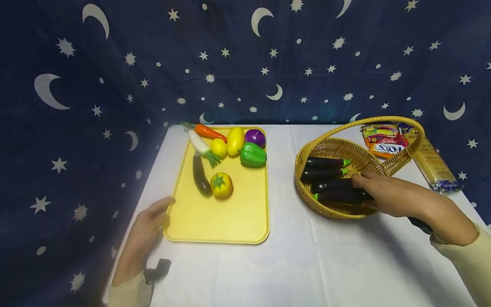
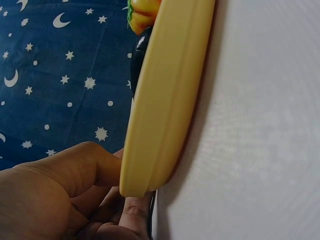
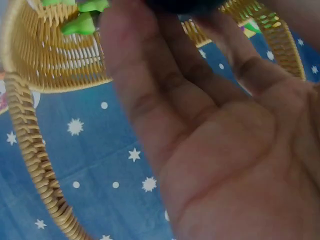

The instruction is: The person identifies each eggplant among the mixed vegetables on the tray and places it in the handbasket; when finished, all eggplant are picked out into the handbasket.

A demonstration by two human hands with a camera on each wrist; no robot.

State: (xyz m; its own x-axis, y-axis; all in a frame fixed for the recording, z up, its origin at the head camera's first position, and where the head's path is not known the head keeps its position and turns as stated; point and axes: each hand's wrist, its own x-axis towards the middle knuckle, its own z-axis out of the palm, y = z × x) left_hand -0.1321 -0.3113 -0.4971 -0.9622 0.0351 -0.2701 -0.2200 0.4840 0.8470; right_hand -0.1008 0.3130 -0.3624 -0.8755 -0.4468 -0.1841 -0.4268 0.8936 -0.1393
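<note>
My left hand [image 1: 143, 232] is at the left edge of the yellow tray [image 1: 218, 228], and its fingers hold the rim near the front corner [image 2: 137, 185]. Over the woven basket [image 1: 326, 211] on the right, my right hand [image 1: 387, 194] reaches in and grips a dark eggplant [image 1: 337, 196] by one end. That eggplant's green cap points left. Several other eggplants [image 1: 324, 172] lie beside it, caps to the right. In the right wrist view, fingers and thumb surround a dark surface [image 3: 185, 4] cut off by the top edge.
On the tray lie a carrot [image 1: 210, 132], a white radish [image 1: 197, 142], a lemon [image 1: 218, 148], a mango [image 1: 235, 140], an onion [image 1: 255, 137], a green pepper [image 1: 253, 154], an eggplant [image 1: 200, 175] and a tomato [image 1: 221, 185]. The basket handle [image 1: 368, 121] arches high. Behind it are snack packets [image 1: 383, 140].
</note>
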